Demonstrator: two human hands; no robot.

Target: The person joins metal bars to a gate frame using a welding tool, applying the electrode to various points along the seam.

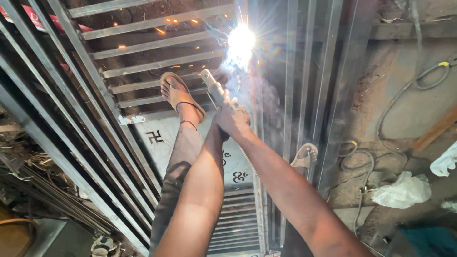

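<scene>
A steel gate frame (pixel 152 46) with flat cross bars lies on the ground in front of me. My right hand (pixel 234 119) is shut on a grey welding electrode holder (pixel 213 85) that points up and to the right. A white welding arc (pixel 240 42) burns at a vertical bar, throwing orange sparks to the left and pale smoke below. My left hand (pixel 219 131) is tucked under my right hand and mostly hidden. My left foot (pixel 178 95), in a sandal, rests on the cross bars; my right sandal (pixel 304 155) stands between the long bars.
Dark cables (pixel 395 102) loop over the dirt floor at right, near a white plastic bag (pixel 402 190), a white cloth (pixel 445 163) and a wooden plank (pixel 435 131). Thin steel rods (pixel 43 192) and scrap lie at lower left. A sheet panel (pixel 157 138) of the gate carries dark painted symbols.
</scene>
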